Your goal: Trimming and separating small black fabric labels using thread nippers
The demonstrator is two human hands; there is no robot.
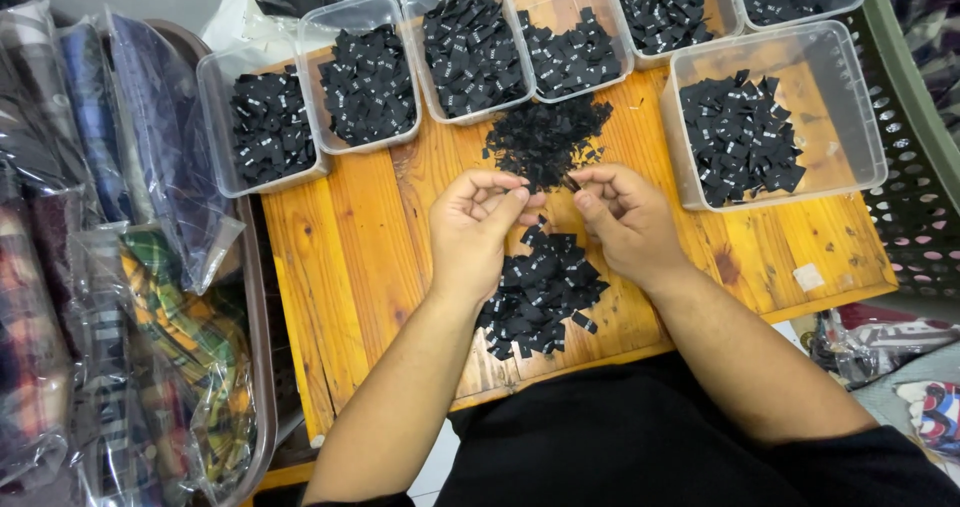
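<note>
Over a small orange-stained wooden table (pixel 360 247), two bare hands work above piles of small black fabric labels

On the planks, the left hand (pixel 478 229) has its fingertips pressed together, what it holds unclear; the right hand (pixel 622 217) pinches one black label (pixel 571 181). A near pile (pixel 542 292) lies under the wrists, a far pile (pixel 548 139) just beyond. Clear plastic tubs (pixel 775 117) of labels line the far edge; bagged fabrics (pixel 110 267) crowd the left, a green basket (pixel 925 167) the right
</note>
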